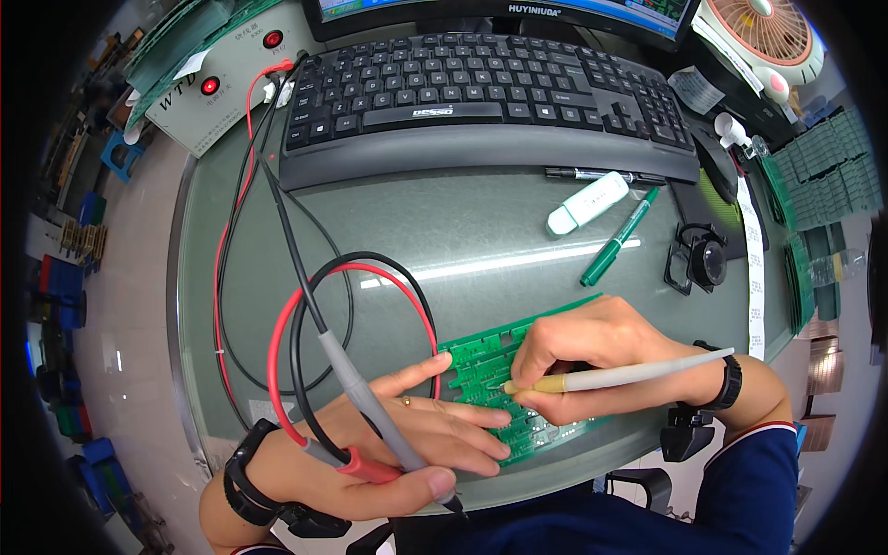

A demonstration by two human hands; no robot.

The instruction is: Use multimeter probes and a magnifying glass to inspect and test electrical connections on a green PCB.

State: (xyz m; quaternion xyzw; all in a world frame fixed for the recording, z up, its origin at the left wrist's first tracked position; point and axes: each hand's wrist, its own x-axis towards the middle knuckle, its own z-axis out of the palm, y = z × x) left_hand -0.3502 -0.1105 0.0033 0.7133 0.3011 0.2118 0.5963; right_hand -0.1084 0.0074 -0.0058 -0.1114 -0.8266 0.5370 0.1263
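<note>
A green circuit board (476, 370) lies near the front edge of the table, partly covered by both hands. My left hand (437, 433) rests with its fingers stretched over the board's left part. Between its thumb and forefinger it keeps a grey test probe (344, 365) and a red test probe (370, 468). The grey probe's dark tip points down past the thumb. My right hand (601, 344) is closed in a pinch on a white, tapered, pen-like tool (638, 373) with a yellowish grip. Its working end meets the board's middle, where the fingers partly hide it.
Red and black leads run to a grey box (217, 88) with red switches. A black keyboard (490, 92) and monitor (518, 13) stand at the back. A correction-fluid-like white bottle (588, 202), green marker (620, 237), black loupe (709, 262) and mouse (717, 159) lie rightward.
</note>
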